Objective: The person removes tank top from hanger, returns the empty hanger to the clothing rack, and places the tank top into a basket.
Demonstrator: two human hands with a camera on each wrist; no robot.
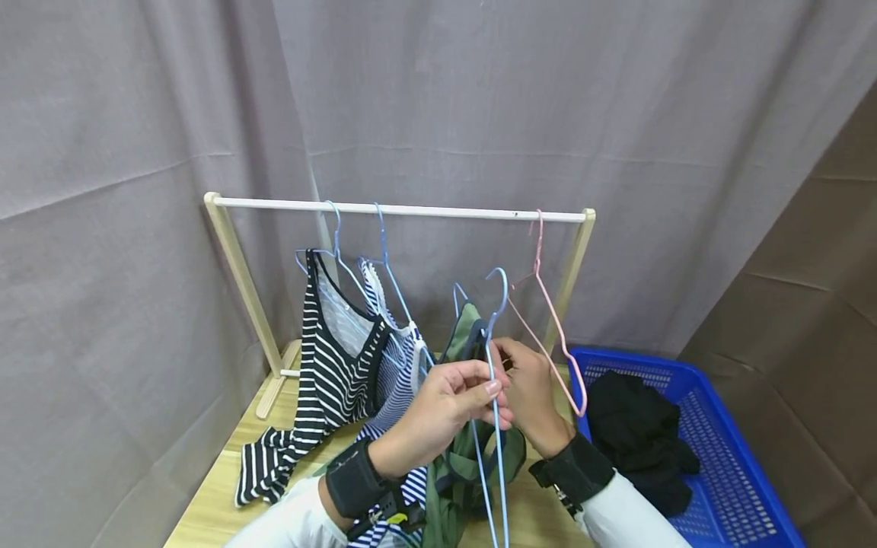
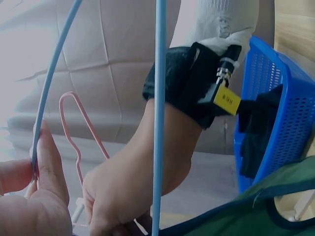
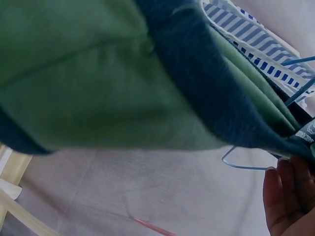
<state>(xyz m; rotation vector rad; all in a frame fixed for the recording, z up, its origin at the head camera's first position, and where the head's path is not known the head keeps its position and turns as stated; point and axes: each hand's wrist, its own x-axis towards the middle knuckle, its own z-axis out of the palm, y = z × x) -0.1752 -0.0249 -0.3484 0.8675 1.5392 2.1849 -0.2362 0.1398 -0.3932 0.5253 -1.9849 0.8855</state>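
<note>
At the head view's lower centre, our left hand (image 1: 448,399) is pinching a blue hanger (image 2: 159,108); our right hand (image 1: 533,392) is gripping a green garment (image 3: 88,108).

Blue hanger (image 2: 159,118) cut off, green garment (image 3: 98,98) blurry, L hand (image 2: 42,201) cropped, yellow tag (image 2: 227,101) txt illegible

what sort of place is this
Probably a curtained-off corner for hanging clothes, though the wider room is out of view: a plain grey fabric curtain hangs behind a low, white-railed wooden clothes rack, with a blue perforated plastic basket nearby.
</note>
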